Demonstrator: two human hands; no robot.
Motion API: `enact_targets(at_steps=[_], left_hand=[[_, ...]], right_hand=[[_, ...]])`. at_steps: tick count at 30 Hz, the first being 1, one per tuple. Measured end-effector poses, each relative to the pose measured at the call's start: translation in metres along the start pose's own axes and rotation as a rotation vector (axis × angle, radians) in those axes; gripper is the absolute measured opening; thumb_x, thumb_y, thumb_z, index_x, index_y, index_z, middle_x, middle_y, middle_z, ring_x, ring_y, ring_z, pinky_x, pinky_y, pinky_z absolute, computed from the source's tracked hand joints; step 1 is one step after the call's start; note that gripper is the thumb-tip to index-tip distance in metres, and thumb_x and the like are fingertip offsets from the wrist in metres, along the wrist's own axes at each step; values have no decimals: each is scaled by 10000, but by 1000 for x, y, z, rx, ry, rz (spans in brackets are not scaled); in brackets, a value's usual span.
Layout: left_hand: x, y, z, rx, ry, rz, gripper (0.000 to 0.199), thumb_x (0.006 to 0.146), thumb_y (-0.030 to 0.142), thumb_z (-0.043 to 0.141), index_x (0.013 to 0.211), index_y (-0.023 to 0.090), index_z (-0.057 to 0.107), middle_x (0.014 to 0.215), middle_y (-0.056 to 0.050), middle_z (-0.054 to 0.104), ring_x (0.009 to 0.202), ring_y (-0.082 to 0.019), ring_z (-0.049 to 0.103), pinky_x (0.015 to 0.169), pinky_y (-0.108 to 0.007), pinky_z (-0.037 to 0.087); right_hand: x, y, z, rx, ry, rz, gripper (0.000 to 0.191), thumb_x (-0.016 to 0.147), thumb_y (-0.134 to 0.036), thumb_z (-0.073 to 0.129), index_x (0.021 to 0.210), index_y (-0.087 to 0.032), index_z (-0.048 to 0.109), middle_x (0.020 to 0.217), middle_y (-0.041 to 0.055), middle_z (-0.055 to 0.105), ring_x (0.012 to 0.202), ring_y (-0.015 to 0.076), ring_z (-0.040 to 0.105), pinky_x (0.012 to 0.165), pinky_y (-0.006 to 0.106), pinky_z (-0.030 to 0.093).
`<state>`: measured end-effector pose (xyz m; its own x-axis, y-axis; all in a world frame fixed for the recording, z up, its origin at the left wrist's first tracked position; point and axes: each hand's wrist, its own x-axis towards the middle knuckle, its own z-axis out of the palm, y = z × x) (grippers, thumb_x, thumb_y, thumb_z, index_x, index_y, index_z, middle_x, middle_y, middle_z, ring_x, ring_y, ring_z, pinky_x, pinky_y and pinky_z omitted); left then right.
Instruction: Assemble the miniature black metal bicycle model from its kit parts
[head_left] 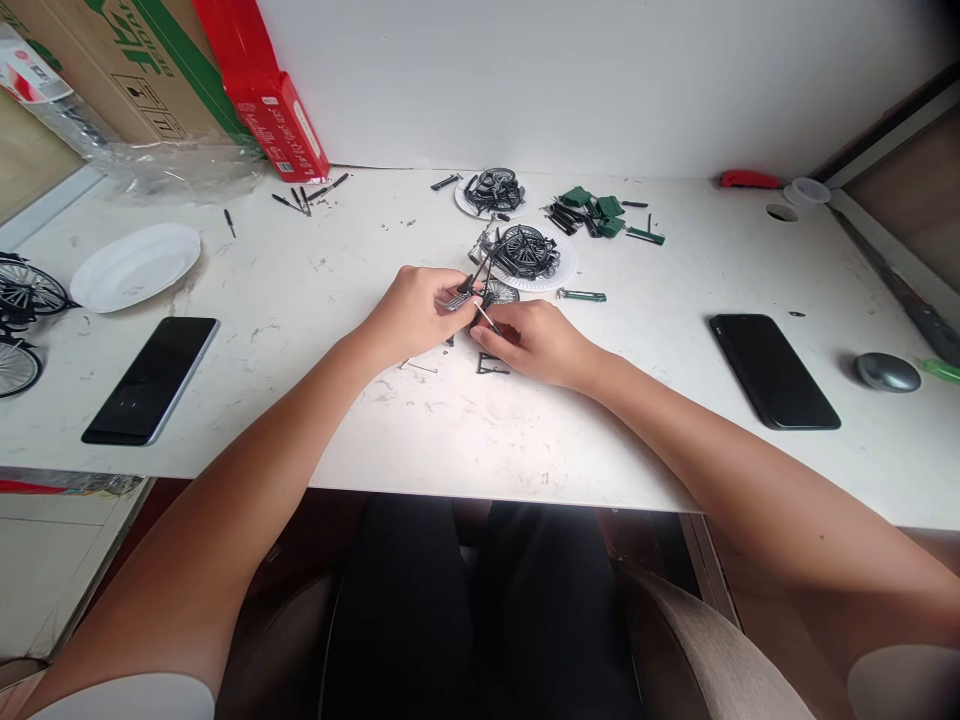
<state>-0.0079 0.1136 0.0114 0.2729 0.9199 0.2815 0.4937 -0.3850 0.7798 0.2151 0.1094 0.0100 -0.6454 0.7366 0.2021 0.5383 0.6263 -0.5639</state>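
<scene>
Near the middle of the white table, my left hand (427, 305) is closed on a small black model bicycle (503, 291) with spoked wheels. My right hand (536, 340) is closed beside it, pinching a thin metal rod (487, 318) whose tip meets the bicycle; the fingers partly hide the contact. Just behind the hands, a white paper plate (568, 262) holds black wheels and frame parts. A small black frame piece (493, 365) and thin wires (418, 366) lie just in front of the hands.
Behind are another plate (465, 205) of black parts and green pieces (592, 208). Phones lie left (150, 382) and right (775, 370). At left are a foam plate (136, 268) and model bicycles (26, 290); a red box (281, 125) stands back left. A dark round object (888, 371) sits right.
</scene>
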Motion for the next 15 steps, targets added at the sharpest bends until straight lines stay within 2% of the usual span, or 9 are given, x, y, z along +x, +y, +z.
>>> enact_targets(at_steps=[15], left_hand=[[-1, 3, 0, -3, 11, 3, 346, 889, 470, 763, 957, 136, 824, 1039, -94, 831, 945, -251, 768, 855, -317, 639]], right_hand=[[0, 2, 1, -6, 4, -17, 328, 1071, -384, 558, 793, -220, 501, 648, -17, 521, 599, 133, 386, 628, 316, 270]])
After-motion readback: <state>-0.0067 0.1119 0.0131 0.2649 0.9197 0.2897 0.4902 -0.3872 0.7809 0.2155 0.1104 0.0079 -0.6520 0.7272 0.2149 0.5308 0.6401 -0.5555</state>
